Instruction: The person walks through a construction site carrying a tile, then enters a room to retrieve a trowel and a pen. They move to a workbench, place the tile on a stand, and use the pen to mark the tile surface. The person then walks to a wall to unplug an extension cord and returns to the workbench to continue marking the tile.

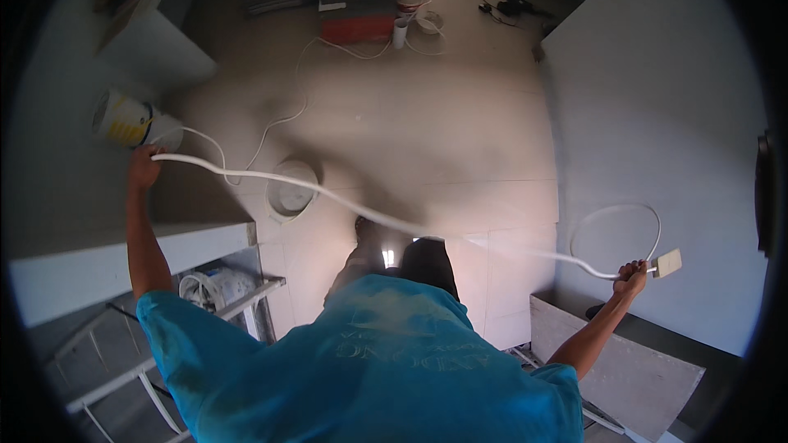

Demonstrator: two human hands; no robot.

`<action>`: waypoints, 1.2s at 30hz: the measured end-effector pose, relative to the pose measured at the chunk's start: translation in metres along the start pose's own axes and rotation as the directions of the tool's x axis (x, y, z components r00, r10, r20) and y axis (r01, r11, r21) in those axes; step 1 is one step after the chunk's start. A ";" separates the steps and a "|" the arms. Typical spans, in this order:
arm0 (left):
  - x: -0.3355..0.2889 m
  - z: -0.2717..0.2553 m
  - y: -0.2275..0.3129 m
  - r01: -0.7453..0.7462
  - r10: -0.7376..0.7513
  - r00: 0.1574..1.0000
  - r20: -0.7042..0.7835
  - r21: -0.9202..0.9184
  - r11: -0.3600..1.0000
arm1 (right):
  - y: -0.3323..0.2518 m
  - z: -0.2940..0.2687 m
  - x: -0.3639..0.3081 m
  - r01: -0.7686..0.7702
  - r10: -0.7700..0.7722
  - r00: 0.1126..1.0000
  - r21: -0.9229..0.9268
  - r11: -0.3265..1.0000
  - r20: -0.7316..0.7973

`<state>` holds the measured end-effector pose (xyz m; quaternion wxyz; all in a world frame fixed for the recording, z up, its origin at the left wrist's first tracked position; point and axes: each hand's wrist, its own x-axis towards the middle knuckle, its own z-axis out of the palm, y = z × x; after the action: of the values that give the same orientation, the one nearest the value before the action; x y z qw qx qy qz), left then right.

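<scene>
Teal short-sleeved shirt [369,361] with faint lettering, dark trousers [427,267].

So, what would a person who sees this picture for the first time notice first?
Most striking is the long white flexible cable, stretched across the middle between two spread arms. The left hand grips one end beside a white and yellow cylindrical can; the right hand grips the other end by the grey wall, near a flat beige square plate.

two hands [144,168], one cable [328,193], one can [125,119]
</scene>
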<state>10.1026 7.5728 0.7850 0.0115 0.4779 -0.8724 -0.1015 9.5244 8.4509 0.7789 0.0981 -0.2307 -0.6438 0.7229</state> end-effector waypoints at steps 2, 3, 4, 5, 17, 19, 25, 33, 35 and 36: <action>0.054 0.009 0.062 -0.150 0.167 0.985 -0.054 0.233 0.961 | -0.011 0.047 -0.028 -0.069 0.068 0.998 -0.068 0.995 -0.009; 0.076 0.013 0.118 -0.125 0.120 0.992 0.043 0.167 0.978 | -0.009 0.073 -0.047 -0.105 0.104 0.994 -0.103 0.989 -0.023; 0.094 0.023 0.183 -0.096 0.082 0.986 0.144 0.095 0.991 | -0.004 0.095 -0.060 -0.110 0.119 0.992 -0.170 0.979 0.040; 0.104 0.039 0.232 -0.293 0.301 0.949 0.091 -0.087 0.952 | 0.004 0.116 -0.070 -0.121 0.170 0.975 -0.301 0.946 0.144; 0.095 0.117 0.678 -0.597 0.904 0.413 0.108 -0.717 0.359 | 0.061 0.456 -0.118 -0.428 0.446 0.718 -0.166 0.888 0.534; 0.121 0.129 0.691 -0.531 0.881 0.414 0.229 -0.725 0.438 | 0.074 0.482 -0.082 -0.558 0.383 0.656 0.076 0.827 0.651; 0.235 0.169 0.593 -0.385 0.866 0.432 0.254 -0.816 0.431 | 0.039 0.486 0.042 -0.641 0.307 0.653 0.290 0.711 0.692; 0.422 0.217 0.409 -0.629 0.658 0.721 0.218 -0.195 0.753 | -0.043 0.456 0.227 -0.171 0.172 0.985 0.048 0.984 -0.012; 0.470 0.187 0.399 -0.406 0.372 0.811 0.450 -0.024 0.914 | -0.060 0.449 0.253 -0.074 0.068 0.988 -0.032 0.997 -0.139; 0.490 0.196 0.386 -0.497 0.471 0.817 0.333 -0.009 0.868 | -0.066 0.450 0.262 -0.088 0.082 0.990 -0.045 0.995 -0.118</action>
<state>9.4928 7.3967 0.6277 -0.1252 0.2171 -0.9582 -0.1383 9.0780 8.1778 0.8183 0.0986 -0.3023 -0.6445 0.6954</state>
